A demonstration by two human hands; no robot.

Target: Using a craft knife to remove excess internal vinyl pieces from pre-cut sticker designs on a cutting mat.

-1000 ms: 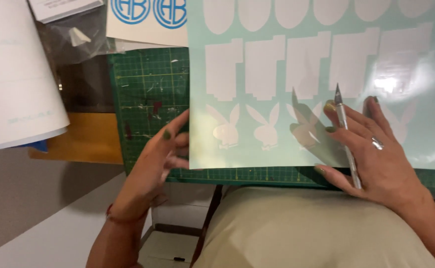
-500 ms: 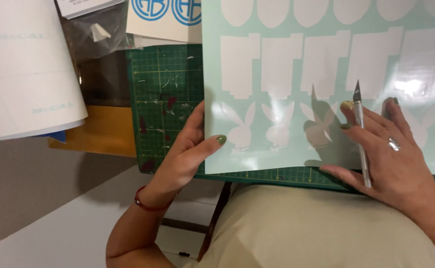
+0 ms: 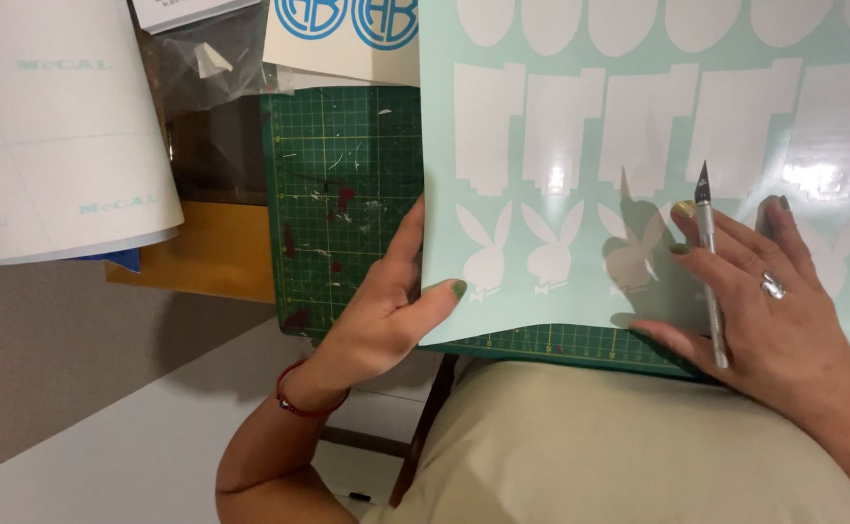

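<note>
1. Vinyl sheet (image 3: 638, 126), pale mint with white cut-out shapes in rows (ovals at the top, blocky forms in the middle, rabbit-head silhouettes along the bottom), lies over a green cutting mat (image 3: 347, 194) on the tabletop, directly in front of the person.

2. The left hand (image 3: 386, 311) grips the sheet's lower left edge, thumb on top and fingers curled underneath, lifting that edge slightly off the mat.

3. The right hand (image 3: 765, 301) rests flat on the sheet's lower right part, fingers spread, with a slim craft knife (image 3: 708, 262) held between the fingers, its blade pointing up and away from the person, beside a rabbit shape.

4. The sheet looks thin, light and flexible, with a glossy face that catches the lamp glare; it would likely bend or crease if lifted by one corner, and the cut shapes could peel loose from the backing. An edge or bare margin, held on both sides, seems the safest place to take hold.

5. To the left, a large white paper roll (image 3: 46, 126) with faint grid markings lies well apart from the sheet; a clear plastic bag (image 3: 201, 58) and a white card with blue round emblems (image 3: 347, 29) sit beyond the mat's far edge.
</note>
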